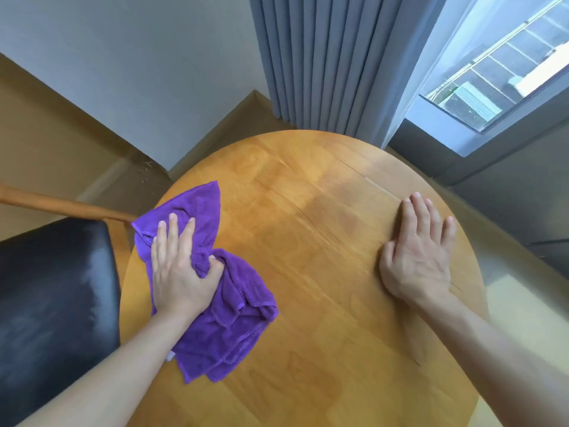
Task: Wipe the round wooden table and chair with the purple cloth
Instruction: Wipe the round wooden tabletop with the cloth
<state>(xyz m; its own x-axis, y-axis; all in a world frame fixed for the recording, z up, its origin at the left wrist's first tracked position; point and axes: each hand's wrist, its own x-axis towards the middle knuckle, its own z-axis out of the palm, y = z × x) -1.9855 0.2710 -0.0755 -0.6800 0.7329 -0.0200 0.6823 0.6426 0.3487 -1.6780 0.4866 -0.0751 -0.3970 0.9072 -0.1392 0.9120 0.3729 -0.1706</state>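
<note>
The left hand (181, 266) presses down on the purple cloth (215, 291), its fingers laid straight across the fabric while the thumb hooks into a bunched fold. The cloth lies rumpled on the left part of the round wooden table (308, 241), reaching its left edge. The right hand (418, 251) rests flat on the tabletop near the right edge, fingers spread and holding nothing. A chair (52, 288) with a black padded seat and wooden frame stands just left of the table. Grey curtains (323, 63) hang beyond, beside a window (508, 66).
</note>
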